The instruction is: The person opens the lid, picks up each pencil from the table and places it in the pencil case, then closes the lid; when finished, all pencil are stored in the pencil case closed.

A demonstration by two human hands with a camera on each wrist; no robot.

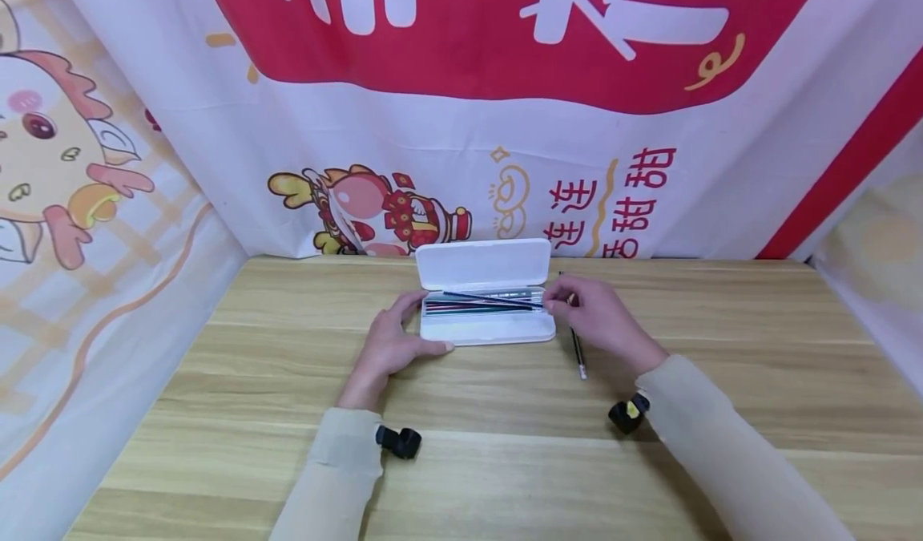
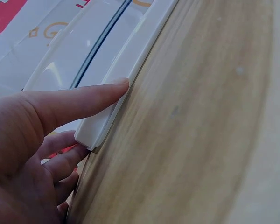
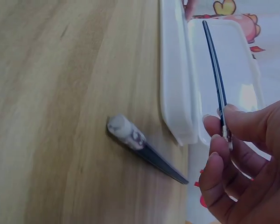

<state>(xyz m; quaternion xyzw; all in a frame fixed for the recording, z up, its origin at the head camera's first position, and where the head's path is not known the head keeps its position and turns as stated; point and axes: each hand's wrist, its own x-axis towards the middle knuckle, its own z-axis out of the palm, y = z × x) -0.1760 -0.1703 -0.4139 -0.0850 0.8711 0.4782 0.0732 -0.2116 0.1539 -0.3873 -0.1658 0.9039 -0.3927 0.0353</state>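
An open white pencil case (image 1: 490, 330) stands on the table with its lid (image 1: 483, 264) tilted up at the back. Inside it lie several dark pencils (image 1: 461, 308). My left hand (image 1: 389, 345) holds the case's left end, thumb along the front edge and fingers round the corner. At the right end my right hand (image 1: 591, 304) pinches a dark pencil (image 3: 214, 60) near its white eraser end; the pencil slants across the case over the others. A second pencil (image 1: 579, 357), black with a white eraser, lies on the table under the right hand.
The wooden table (image 1: 505, 477) ends just behind the case, where a printed white and red cloth (image 1: 505, 124) hangs. Another printed cloth (image 1: 122, 284) hangs along the left side. A small black camera is worn at each wrist.
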